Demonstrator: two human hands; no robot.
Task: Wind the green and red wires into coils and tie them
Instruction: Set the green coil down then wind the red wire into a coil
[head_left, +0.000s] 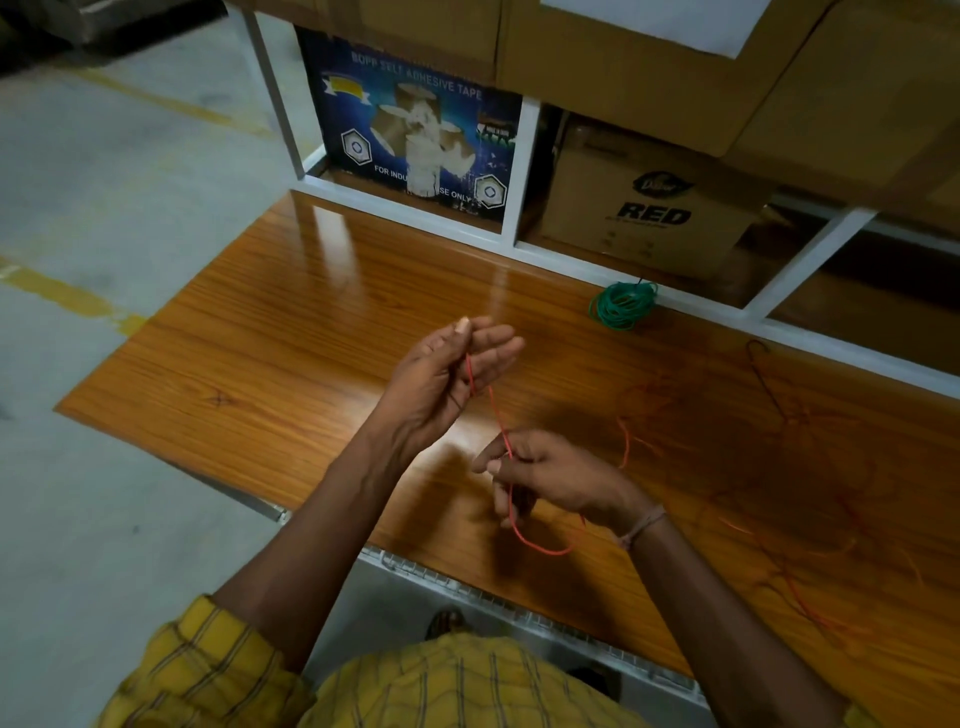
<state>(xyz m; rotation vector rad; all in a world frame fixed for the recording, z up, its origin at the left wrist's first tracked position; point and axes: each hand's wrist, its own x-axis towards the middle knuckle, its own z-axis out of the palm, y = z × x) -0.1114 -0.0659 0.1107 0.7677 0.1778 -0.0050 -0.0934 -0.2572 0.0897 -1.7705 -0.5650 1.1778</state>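
A thin red wire (497, 410) runs between my two hands above the wooden table (270, 332). My left hand (441, 374) is raised, fingers nearly straight, with the wire's upper end pinched under the thumb. Lower and to the right, my right hand (550, 478) pinches the same wire, and a loop of it hangs below the fingers. The rest of the red wire lies loose and tangled on the table at the right. A wound green wire coil (623, 305) lies at the table's far edge.
A white shelf frame (524, 171) stands behind the table, holding a blue tape carton (415, 130) and a brown carton (649, 208). A dark thin wire piece (766, 379) lies at the right. Concrete floor with yellow lines lies to the left.
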